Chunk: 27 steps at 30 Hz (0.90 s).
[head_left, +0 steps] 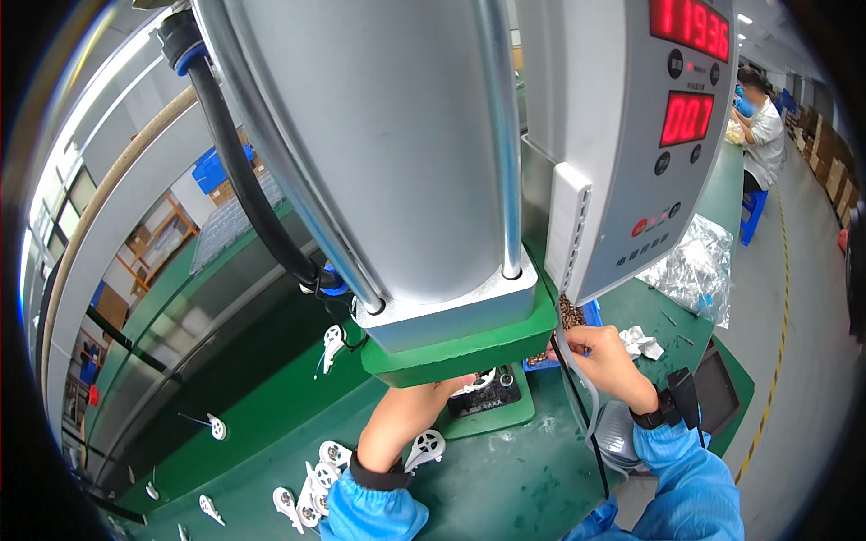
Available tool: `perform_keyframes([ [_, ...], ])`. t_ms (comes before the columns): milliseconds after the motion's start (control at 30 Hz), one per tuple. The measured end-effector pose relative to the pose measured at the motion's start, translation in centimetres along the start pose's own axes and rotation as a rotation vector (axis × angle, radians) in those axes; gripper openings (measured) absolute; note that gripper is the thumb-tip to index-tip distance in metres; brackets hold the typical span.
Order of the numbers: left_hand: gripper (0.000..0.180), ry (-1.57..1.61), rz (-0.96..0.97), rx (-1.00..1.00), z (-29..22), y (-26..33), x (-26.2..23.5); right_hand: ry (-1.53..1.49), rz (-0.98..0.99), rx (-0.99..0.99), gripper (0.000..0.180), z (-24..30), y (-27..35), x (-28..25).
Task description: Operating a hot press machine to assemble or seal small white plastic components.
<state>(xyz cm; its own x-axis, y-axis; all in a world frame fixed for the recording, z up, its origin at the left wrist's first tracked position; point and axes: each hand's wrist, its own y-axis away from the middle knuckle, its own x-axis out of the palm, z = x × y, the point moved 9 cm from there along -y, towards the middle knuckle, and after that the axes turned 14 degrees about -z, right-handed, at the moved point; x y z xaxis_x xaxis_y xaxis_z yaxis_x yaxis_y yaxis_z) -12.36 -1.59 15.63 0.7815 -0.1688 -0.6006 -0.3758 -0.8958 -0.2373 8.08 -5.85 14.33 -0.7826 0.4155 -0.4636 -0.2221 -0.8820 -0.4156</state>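
Observation:
My left hand (419,410) reaches under the green head of a press (469,347). Its fingers, partly hidden by that head, close on a white plastic part (478,384) over the black plate of the press base (492,398). To the right, my right hand (603,359) has its fingertips pinched together at a blue bin (591,314) of small copper-coloured pieces (570,314); whatever lies between them is too small to make out. A cluster of similar white parts with round ends (316,487) lies beside my left wrist, and one more (426,447) rests right against it.
A grey control box (622,171) with red displays hangs at the upper right. Cables (582,406) run down beside my right hand. Crumpled tissue (640,343) and a clear plastic bag (690,270) lie beyond it. Further white parts (216,427) are spread leftward. A person (765,135) sits far right.

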Motion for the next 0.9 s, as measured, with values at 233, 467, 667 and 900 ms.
perform_keyframes([
  [233, 0.024, -0.016, 0.111, -0.030, 0.8, 0.1, -0.1, -0.344, -0.358, 0.170, 0.013, -3.8, 1.2, -0.4],
  [467, 0.037, -0.118, -0.312, -0.081, 5.0, 3.1, -8.8, -0.019, -0.331, -0.041, 0.012, -3.0, 1.4, -0.2],
  [667, 0.056, -0.986, -0.392, -0.447, 20.0, 2.3, -17.9, -0.147, -0.156, -0.046, 0.015, -1.6, 0.8, 0.2],
  [900, 0.063, -0.942, -0.158, -0.593, 40.4, 12.1, -25.4, -0.167, -0.177, -0.006, 0.015, -1.5, 1.1, -0.9],
])
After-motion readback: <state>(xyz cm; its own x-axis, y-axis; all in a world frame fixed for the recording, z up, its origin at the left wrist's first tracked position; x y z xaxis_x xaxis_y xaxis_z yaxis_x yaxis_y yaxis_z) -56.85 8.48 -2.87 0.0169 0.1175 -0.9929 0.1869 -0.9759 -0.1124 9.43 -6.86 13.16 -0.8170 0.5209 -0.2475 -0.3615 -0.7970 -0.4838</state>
